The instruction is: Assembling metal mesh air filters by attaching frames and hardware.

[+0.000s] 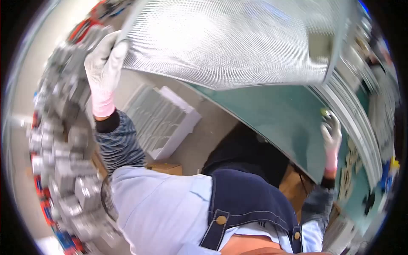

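Note:
A large silver panel with a finely ribbed, shiny face (238,46) and a thin pale frame is raised at the top of the view. My left hand (104,63), in a white glove with a pink cuff, is closed on the panel's left edge, thumb on the near side. A beige square patch (319,45) shows near the panel's right end. My right hand (332,131), gloved alike, is over the green tabletop (272,114), apart from the panel. Its fingertips are closed round a small yellow-green thing (326,113), too blurred to name.
Long pale metal strips (355,114) lie along the table's right side. A white box of stacked flat panels (163,121) stands on the floor beyond my left arm. Shelves of grey parts with red and blue bins (63,170) line the left. A cardboard box (168,168) is near my waist.

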`<action>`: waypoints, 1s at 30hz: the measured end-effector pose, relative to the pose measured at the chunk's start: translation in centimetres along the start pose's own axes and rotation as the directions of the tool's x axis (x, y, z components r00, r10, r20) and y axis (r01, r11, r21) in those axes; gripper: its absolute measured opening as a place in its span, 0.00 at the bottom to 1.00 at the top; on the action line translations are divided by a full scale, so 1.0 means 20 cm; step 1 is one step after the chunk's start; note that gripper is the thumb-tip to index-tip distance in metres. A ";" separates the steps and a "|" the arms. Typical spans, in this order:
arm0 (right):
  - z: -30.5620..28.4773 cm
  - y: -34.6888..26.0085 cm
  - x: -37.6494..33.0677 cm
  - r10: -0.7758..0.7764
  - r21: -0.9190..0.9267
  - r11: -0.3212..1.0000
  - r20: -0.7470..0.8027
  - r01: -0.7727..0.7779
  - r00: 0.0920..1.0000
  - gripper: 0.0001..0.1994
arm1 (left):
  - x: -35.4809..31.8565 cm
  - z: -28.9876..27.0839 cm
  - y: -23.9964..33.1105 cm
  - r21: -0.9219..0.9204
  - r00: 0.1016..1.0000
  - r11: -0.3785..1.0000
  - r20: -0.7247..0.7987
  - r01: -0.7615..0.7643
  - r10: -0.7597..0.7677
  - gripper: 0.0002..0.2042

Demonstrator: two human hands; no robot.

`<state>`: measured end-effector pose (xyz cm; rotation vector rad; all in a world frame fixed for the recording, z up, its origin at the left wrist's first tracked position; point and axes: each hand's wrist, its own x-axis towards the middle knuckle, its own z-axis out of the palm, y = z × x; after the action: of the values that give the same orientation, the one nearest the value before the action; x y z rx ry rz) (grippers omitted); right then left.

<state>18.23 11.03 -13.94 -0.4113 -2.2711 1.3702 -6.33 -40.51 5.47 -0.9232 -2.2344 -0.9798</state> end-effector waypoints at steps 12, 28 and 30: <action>-0.24 0.33 0.08 -0.147 -0.580 0.787 0.150 0.208 0.978 0.16 | -1.35 -0.88 -0.88 0.246 0.427 0.357 -0.652 0.901 -0.626 0.17; -0.57 0.69 -0.23 -0.134 -0.880 0.457 -0.208 -0.126 0.969 0.16 | 0.25 0.22 -0.40 0.124 0.916 0.915 0.069 0.385 -0.395 0.17; -0.69 0.71 -0.32 -0.135 -0.892 0.418 -0.249 -0.172 0.959 0.15 | 0.56 0.63 -0.43 0.236 0.978 0.966 0.202 -0.106 0.058 0.19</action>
<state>31.27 24.94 -22.41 -0.9027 -2.5397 -0.1398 -22.31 -30.89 2.01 -1.0246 -2.3888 -0.5797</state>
